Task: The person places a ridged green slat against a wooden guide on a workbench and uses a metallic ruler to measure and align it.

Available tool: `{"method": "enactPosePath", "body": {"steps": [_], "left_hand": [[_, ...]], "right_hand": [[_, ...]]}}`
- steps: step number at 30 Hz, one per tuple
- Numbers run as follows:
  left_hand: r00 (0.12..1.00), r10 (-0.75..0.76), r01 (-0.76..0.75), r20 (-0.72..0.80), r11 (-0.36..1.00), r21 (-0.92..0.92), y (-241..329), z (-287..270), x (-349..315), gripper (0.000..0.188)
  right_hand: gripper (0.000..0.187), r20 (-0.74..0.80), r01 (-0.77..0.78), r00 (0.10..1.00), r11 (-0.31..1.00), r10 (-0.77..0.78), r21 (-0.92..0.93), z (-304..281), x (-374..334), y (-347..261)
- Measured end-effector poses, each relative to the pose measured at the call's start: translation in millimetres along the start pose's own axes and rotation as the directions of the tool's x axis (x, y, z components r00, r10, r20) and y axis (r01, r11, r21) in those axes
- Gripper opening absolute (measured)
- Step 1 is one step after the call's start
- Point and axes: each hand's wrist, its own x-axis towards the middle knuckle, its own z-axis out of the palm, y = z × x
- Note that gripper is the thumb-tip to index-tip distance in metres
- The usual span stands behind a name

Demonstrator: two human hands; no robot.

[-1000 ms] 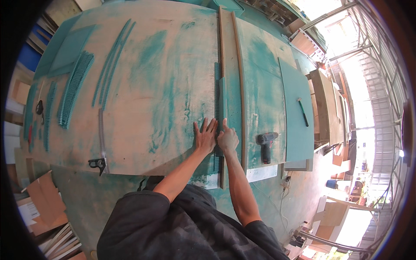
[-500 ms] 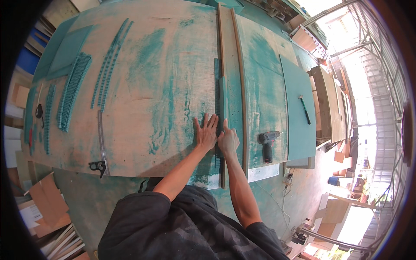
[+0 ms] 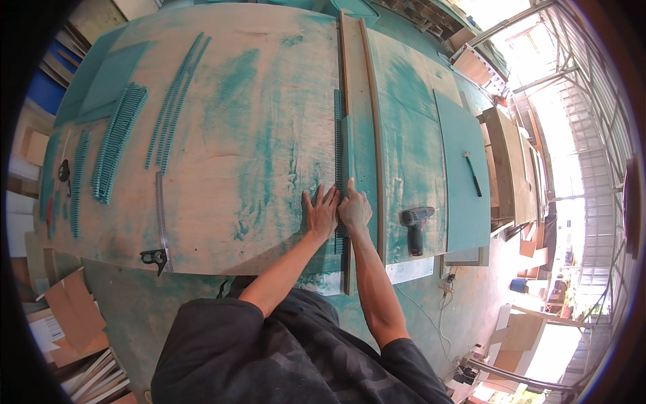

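Note:
A long dark teal toothed strip (image 3: 338,135) lies on the worktable against a wooden rail (image 3: 344,64). Beside the strip's right edge rests a narrow, smooth teal bar (image 3: 347,148). My left hand (image 3: 322,214) is flat on the tabletop, fingers spread, its fingertips at the toothed strip's left edge. Close by on the right, my right hand (image 3: 354,210) is curled over the near end of the teal bar, index finger stretched forward. The hand hides that end, and part of the toothed strip is covered between both hands.
More toothed strips (image 3: 120,145) lie at the left, near a combination square (image 3: 155,256). A second rail (image 3: 374,135) runs right of my hands. Beyond it are a cordless drill (image 3: 416,229) and a hammer (image 3: 473,174) on a teal board (image 3: 464,222).
Both hands have shifted slightly toward me along the toothed strip, which seems to have slid a little nearer at its close end. The tools have stayed in place.

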Motion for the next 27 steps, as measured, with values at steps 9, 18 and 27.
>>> {"method": "enactPosePath", "body": {"steps": [9, 18, 27], "left_hand": [[1.0, -0.026, 0.026, -0.007, 0.999, 0.039, 3, 4, -3, 0.064], [0.995, 0.038, -0.023, -0.091, 0.986, 0.164, -4, 5, 0, 0.064], [0.999, 0.025, -0.016, -0.036, 0.974, 0.228, -10, -2, 31, 0.065]], "right_hand": [[0.071, -0.042, 0.036, 0.998, 0.999, -0.037, -0.006, 4, -24, 7], [0.072, -0.063, 0.068, 0.996, 0.998, -0.067, 0.019, 6, -26, 9], [0.072, -0.033, 0.059, 0.998, 0.998, -0.06, -0.013, 2, 5, 0]]}}
